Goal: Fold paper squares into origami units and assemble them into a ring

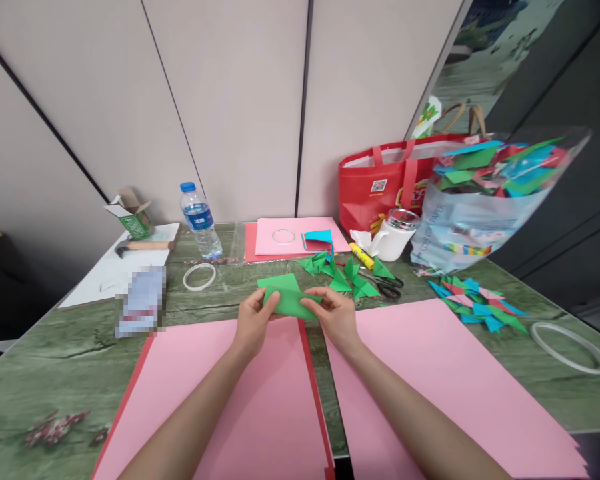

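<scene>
Green paper (295, 305) sits pinched between two bare hands, held over the far ends of two pink stacks, its long edges running roughly crosswise. The left hand (254, 315) grips its left end, thumb flat on top and the other fingers curled close beneath; the right hand (337, 319) closes thumb and forefinger on the right end, leaving the middle of the paper exposed between them. Just beyond its far edge, and partly covered by it from this angle, shows a second green sheet (280, 281). Under the forearms, the left pink stack (240, 400) has a red border along both sides, and a narrow strip of tabletop (325, 377) parts it from the right pink stack (430, 373), whose near corner reaches the table's front edge. Past the right hand, folded green pieces (363, 288) crowd close to black-handled scissors (391, 288), a yellow glue stick (361, 255) and a white mug (394, 240), so the far right side is tight. Behind these stand a red bag (363, 193) and a bulging plastic bag (473, 223). Leftward there is more room: tabletop spreads around a white ring (186, 279) and a water bottle (203, 227), with a hammer (150, 245) lying on white paper (100, 270) near the table's left edge.
</scene>
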A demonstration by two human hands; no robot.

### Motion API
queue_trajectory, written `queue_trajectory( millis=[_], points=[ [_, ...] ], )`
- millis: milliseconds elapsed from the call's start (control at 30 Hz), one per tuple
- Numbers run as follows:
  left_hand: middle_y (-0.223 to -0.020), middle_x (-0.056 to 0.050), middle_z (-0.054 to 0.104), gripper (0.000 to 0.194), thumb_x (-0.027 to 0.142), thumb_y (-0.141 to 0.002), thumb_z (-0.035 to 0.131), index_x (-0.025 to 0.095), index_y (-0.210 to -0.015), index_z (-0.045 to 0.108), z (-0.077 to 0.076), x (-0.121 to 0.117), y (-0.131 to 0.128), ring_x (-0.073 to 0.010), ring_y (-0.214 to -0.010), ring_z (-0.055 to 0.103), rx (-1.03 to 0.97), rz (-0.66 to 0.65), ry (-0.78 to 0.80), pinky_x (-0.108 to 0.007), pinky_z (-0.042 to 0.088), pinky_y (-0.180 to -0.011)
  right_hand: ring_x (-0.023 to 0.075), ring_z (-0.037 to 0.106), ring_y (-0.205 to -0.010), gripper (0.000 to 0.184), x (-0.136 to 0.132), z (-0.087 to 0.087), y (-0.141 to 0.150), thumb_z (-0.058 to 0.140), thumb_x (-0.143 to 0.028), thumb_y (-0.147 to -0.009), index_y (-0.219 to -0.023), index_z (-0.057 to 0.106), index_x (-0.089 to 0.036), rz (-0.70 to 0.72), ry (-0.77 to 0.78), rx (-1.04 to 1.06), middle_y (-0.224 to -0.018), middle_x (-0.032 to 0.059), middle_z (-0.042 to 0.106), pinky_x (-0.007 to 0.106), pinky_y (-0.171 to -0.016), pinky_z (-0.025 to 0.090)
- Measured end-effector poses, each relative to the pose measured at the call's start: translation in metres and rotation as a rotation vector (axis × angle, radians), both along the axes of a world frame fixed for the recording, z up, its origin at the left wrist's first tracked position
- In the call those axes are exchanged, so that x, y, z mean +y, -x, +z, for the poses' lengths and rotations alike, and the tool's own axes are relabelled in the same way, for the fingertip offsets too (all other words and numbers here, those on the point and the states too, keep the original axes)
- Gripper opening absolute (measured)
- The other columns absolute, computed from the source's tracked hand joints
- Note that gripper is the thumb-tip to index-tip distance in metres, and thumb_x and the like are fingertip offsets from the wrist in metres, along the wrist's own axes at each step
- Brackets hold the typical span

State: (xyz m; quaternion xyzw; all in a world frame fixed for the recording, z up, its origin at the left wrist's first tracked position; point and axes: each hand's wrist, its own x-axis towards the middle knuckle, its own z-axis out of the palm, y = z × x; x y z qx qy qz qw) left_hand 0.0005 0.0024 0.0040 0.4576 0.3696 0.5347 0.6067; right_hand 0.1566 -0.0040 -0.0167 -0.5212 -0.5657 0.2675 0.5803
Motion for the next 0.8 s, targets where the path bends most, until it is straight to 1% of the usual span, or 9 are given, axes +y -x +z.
queue_trajectory(
  millis=[167,300,533,700,800],
  points=[
    [-0.076,-0.002,0.064,0.023,0.03,-0.069,0.063,0.014,-0.085,0.063,-0.0027,0.001,0.0012,-0.0161,-0.071,0.059,0.044,0.053,-0.024,-0.031,0.05,-0.067,0.0086,0.033,-0.044,0.02,-0.0012,0.0017,0.0003,0.066,-0.035,-0.066,-0.076,0.066,-0.018,0.009,-0.01,-0.013,-0.05,-0.0044,0.049,0.022,-0.044,0.029],
    [-0.073,-0.002,0.064,0.021,0.029,-0.069,0.063,0.014,-0.083,0.064,-0.0026,0.001,0.0013,-0.0157,-0.069,0.058,0.068,0.066,-0.025,-0.031,0.05,-0.068,0.0089,0.035,-0.044,0.021,-0.0013,0.0027,0.0006,0.066,-0.036,-0.066,-0.076,0.066,-0.018,0.006,-0.008,-0.016,-0.051,-0.0039,0.05,0.022,-0.045,0.03],
    [-0.072,-0.002,0.063,0.022,0.029,-0.067,0.065,0.013,-0.082,0.064,-0.0021,0.0009,0.0011,-0.0156,-0.068,0.058,0.076,0.091,-0.021,-0.03,0.049,-0.066,0.0088,0.035,-0.044,0.023,-0.001,0.0014,0.0006,0.065,-0.039,-0.066,-0.075,0.066,-0.018,0.005,-0.01,-0.02,-0.053,-0.0027,0.053,0.022,-0.044,0.031],
    [-0.074,-0.002,0.065,0.02,0.029,-0.067,0.065,0.014,-0.08,0.064,-0.0011,0.0009,0.0009,-0.0153,-0.068,0.058,0.086,0.095,-0.013,-0.03,0.049,-0.067,0.0087,0.035,-0.044,0.024,-0.0006,0.0011,0.0009,0.064,-0.039,-0.066,-0.077,0.066,-0.018,0.006,-0.005,-0.024,-0.051,-0.0033,0.052,0.022,-0.044,0.031],
    [-0.074,-0.002,0.065,0.019,0.028,-0.066,0.065,0.013,-0.079,0.064,-0.0009,0.001,0.001,-0.0145,-0.067,0.057,0.096,0.108,-0.018,-0.029,0.049,-0.065,0.0087,0.035,-0.044,0.024,-0.0005,0.0021,0.0007,0.064,-0.039,-0.066,-0.076,0.066,-0.018,0.007,-0.006,-0.034,-0.051,-0.0035,0.051,0.022,-0.044,0.031]
  ],
)
